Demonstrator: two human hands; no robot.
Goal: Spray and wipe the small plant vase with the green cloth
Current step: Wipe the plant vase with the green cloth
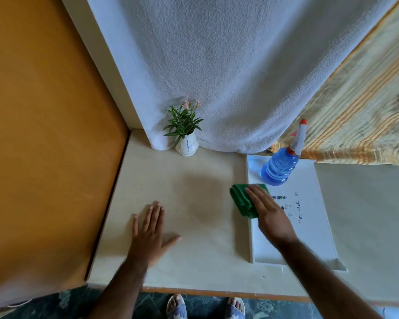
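A small white vase (186,146) with a blue mark and a green leafy plant with pink flowers stands at the back of the cream table, against the white towel. A folded green cloth (241,200) lies at the left rim of a white tray. My right hand (268,212) rests flat on top of the cloth, fingers extended. A blue spray bottle (280,166) with a white and red trigger head stands at the tray's far end. My left hand (151,229) lies flat on the table, fingers spread, holding nothing.
The white tray (308,226) has dark printed marks on its bare surface. An orange wall (44,146) borders the table on the left. A white towel (216,77) and a striped cloth (366,111) hang behind. The table's front edge (216,291) is near my sandalled feet.
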